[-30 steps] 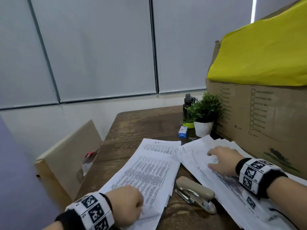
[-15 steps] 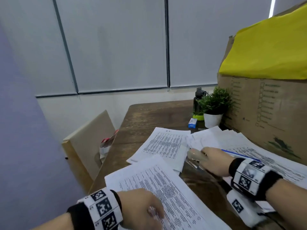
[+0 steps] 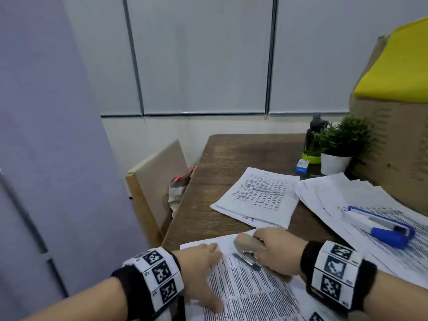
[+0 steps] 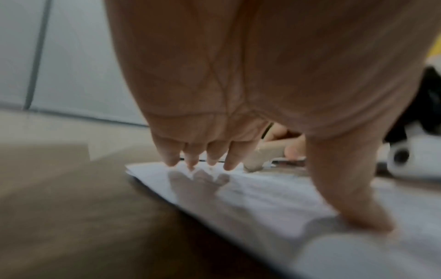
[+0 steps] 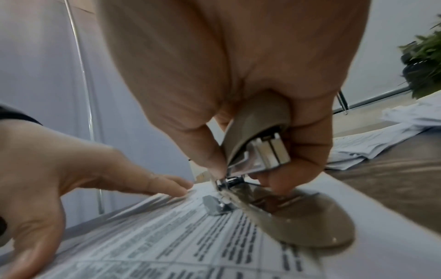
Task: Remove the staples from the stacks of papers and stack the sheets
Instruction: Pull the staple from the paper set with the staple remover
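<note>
Seen from above and from both wrists. Left hand point(image 3: 199, 265) spread flat on a printed stack of papers point(image 3: 250, 293) at the near edge of the tabletop point(image 3: 231, 154), straight fingertips point(image 4: 190, 164) pressing close to the stack's far left corner, thumb down nearer the body; nothing grasped. Likely pinning the sheets so they cannot slide or lift while the tool works.

Right hand point(image 3: 278, 251) clenched around a beige stapler point(image 3: 249, 247), thumb on one side, fingers curled round the other, top arm raised off its base. Base point(image 5: 298, 222) resting on the top sheet, metal tip point(image 5: 216, 205) touching the paper just beside the left fingertips. Probably being lined up with the staple at that corner; the staple itself too small and blurred to make out, so cannot tell whether already out.

Stack lying directly under both hands, corner between the left fingers and the stapler's tip.

Further back toward the middle of the tabletop, a second printed stack point(image 3: 257, 198), untouched. Along the right edge, a fanned spread of loose sheets point(image 3: 347, 205) carrying a blue and white marker point(image 3: 379, 225). At the far right corner, a small potted plant point(image 3: 338, 144), a dark bottle point(image 3: 312, 135) and a small blue box point(image 3: 302, 169), with a large cardboard box point(image 3: 393, 140) behind.
</note>
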The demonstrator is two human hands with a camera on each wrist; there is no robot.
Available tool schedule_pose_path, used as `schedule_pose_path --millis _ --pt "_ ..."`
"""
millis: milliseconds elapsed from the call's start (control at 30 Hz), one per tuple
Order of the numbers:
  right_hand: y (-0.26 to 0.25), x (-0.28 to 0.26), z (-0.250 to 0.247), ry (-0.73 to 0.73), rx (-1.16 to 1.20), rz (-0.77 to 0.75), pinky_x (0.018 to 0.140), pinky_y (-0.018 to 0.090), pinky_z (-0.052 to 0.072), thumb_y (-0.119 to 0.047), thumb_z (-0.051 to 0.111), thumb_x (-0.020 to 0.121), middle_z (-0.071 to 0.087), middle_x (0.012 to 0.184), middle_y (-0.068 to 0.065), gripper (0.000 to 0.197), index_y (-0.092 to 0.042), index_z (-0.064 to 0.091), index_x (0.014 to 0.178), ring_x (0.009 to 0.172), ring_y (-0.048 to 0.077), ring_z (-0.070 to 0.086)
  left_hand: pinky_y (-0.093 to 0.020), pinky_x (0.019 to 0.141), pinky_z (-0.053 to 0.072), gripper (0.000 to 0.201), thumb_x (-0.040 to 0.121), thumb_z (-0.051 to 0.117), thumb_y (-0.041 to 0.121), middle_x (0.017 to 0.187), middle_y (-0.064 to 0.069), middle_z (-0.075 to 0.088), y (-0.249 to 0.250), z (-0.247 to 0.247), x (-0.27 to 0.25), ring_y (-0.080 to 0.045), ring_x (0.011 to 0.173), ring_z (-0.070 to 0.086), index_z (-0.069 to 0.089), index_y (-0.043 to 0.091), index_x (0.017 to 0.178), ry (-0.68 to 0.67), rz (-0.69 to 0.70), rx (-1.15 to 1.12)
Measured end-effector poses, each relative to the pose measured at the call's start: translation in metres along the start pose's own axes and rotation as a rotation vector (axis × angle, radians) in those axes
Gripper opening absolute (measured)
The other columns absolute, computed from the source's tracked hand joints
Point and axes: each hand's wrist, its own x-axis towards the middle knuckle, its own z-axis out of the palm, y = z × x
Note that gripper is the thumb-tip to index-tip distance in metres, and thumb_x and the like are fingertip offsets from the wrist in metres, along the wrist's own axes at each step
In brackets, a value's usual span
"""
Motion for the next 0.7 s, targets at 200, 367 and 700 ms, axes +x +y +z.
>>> schedule_pose_path --millis 200,367,700 --pt "-0.013 0.0 0.001 -0.02 -0.051 0.004 0.071 0.027 0.04 -0.017 0.041 0.093 0.063 0.105 0.011 0.013 -0.013 0.053 0.093 0.093 0.026 0.058 -0.043 0.123 0.008 0.109 0.08 0.066 0.065 0.165 0.012 -0.008 -0.005 -0.001 -0.001 -0.017 0.152 -0.003 -0.004 0.029 0.157 -0.08 -0.024 0.036" --pt "-0.025 -0.004 0.002 0.017 -0.068 -0.016 0.077 0.031 0.045 -0.008 0.039 0.093 0.06 0.107 0.011 0.017 -0.023 0.043 0.087 0.102 0.028 0.058 -0.049 0.123 0.011 0.107 0.082 0.06 0.068 0.164 0.011 -0.01 -0.004 -0.003 0.003 -0.022 0.152 -0.004 -0.006 0.028 0.156 -0.125 0.0 0.149" --pt "-0.048 0.045 -0.005 0.065 -0.072 0.078 0.07 0.032 0.044 -0.006 0.04 0.094 0.05 0.084 0.006 0.025 -0.016 0.052 0.115 0.087 0.027 0.055 -0.054 0.121 0.016 0.106 0.08 0.061 0.069 0.165 0.009 -0.006 -0.009 0.002 0.004 -0.025 0.152 0.001 -0.002 0.03 0.156 -0.102 0.019 0.154"
